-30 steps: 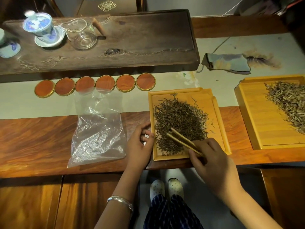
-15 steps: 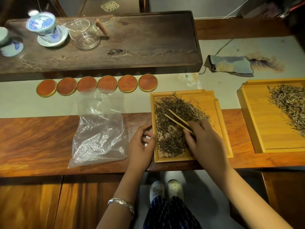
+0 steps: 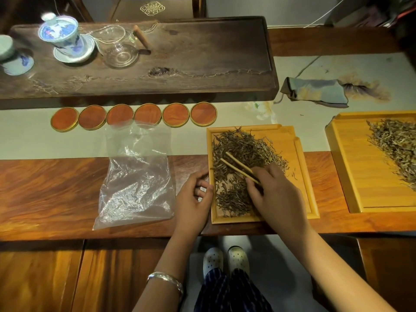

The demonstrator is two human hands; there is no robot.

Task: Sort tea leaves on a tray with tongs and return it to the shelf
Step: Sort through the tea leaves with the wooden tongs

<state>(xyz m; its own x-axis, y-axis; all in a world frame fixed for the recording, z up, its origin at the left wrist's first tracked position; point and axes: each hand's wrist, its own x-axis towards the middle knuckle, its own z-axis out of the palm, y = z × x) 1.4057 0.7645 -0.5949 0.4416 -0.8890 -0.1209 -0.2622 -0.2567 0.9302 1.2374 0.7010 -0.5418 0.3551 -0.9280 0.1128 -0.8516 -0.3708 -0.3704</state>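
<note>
A small bamboo tray [image 3: 301,176] lies at the table's front edge with a heap of dark dried tea leaves [image 3: 238,152] spread over its left and middle. My right hand [image 3: 276,197] rests over the tray's near half, shut on wooden tongs [image 3: 238,165] whose tips point up-left into the leaves. My left hand [image 3: 193,199] sits against the tray's left rim, fingers curled on the edge. A second, larger bamboo tray [image 3: 360,176] with paler tea leaves [image 3: 398,149] stands to the right, partly cut off by the frame.
A clear plastic bag [image 3: 137,181] lies flat left of the small tray. Several round red coasters [image 3: 135,114] line up behind it. A dark wooden tea board [image 3: 180,64] holds a lidded cup [image 3: 65,39] and a glass pitcher [image 3: 121,52]. A folded cloth [image 3: 315,92] lies at the back right.
My right hand moved the tongs from the tray's near edge up and left through the leaves, spreading the heap. My left hand stayed at the tray's left rim.
</note>
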